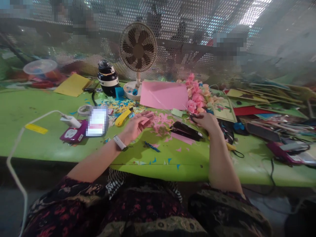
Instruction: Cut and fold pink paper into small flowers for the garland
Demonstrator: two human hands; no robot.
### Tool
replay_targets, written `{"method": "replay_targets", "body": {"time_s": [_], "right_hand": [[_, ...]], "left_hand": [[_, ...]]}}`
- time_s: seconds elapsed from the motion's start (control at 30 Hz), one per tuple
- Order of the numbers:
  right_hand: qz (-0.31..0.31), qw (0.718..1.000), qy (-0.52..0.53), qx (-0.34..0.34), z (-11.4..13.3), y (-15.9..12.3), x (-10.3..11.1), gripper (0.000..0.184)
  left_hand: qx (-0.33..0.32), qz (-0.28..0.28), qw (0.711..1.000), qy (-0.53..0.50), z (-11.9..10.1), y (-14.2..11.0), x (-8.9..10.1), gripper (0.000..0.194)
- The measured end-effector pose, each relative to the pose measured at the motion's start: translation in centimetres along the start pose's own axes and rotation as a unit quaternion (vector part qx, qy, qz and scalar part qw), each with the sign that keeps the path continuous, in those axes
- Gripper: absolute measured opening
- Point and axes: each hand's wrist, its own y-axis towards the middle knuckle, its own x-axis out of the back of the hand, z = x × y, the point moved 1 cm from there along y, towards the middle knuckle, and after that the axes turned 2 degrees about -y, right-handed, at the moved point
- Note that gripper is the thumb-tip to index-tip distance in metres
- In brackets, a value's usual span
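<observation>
My left hand (137, 125) rests on the green table (37, 112), fingers curled around a small pink paper piece (147, 119). My right hand (206, 121) is closed on the handles of scissors (191, 115), whose thin blades point up-left toward a large pink paper sheet (164, 94). Pink paper scraps (161, 123) lie between the hands. Black tools (186, 130) lie just below my right hand.
A small desk fan (137, 49) stands at the back centre beside a black helmet-shaped item (107, 78). Pink paper flowers (196, 93) pile at the right. A phone (97, 122), a white charger cable (44, 116), a yellow cutter (122, 117) and coloured sheets (259, 105) crowd the table.
</observation>
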Motion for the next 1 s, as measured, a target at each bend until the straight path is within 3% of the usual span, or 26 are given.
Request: {"method": "replay_targets", "body": {"time_s": [0.13, 0.23, 0.4, 0.63, 0.7, 0.77, 0.83, 0.87, 0.93, 1.0], "right_hand": [[0.013, 0.998, -0.018, -0.051, 0.7, -0.2, 0.1, 0.028], [0.023, 0.997, -0.019, -0.071, 0.5, 0.1, 0.0, 0.031], [0.027, 0.997, -0.039, -0.062, -0.1, 0.5, -0.6, 0.032], [0.032, 0.996, -0.049, -0.064, -0.2, 0.2, -0.5, 0.025], [0.008, 0.997, -0.028, -0.074, 0.5, -0.1, 0.2, 0.019], [-0.056, 0.995, 0.029, -0.079, 2.2, -1.0, 1.1, 0.018], [-0.102, 0.983, 0.152, -0.029, 5.2, -2.9, 1.9, 0.02], [-0.086, 0.969, 0.23, 0.009, 7.1, -4.2, 2.0, 0.023], [0.059, 0.923, 0.362, 0.113, 10.9, -7.1, 1.6, 0.032], [0.186, 0.86, 0.441, 0.176, 14.1, -9.8, 0.5, 0.039]], "left_hand": [[-0.035, 0.032, 0.999, 0.025, 0.0, -0.3, -0.1, 0.058], [-0.049, 0.057, 0.996, 0.04, 0.1, -0.2, 0.1, 0.069], [-0.084, 0.058, 0.993, 0.05, 0.2, 0.0, 0.4, 0.069], [-0.118, 0.005, 0.992, 0.053, -0.3, 0.4, 0.5, 0.064], [-0.134, -0.01, 0.989, 0.057, -0.4, 0.5, 0.4, 0.063], [-0.153, -0.014, 0.986, 0.063, -0.4, 0.1, 0.2, 0.062], [-0.177, -0.002, 0.981, 0.074, 0.0, -0.7, -0.3, 0.059], [-0.186, 0.007, 0.979, 0.081, 0.3, -1.2, -0.6, 0.056], [-0.196, 0.045, 0.975, 0.097, 1.0, -2.4, -1.2, 0.052], [-0.187, 0.087, 0.973, 0.109, 1.7, -3.5, -1.6, 0.047]]}}
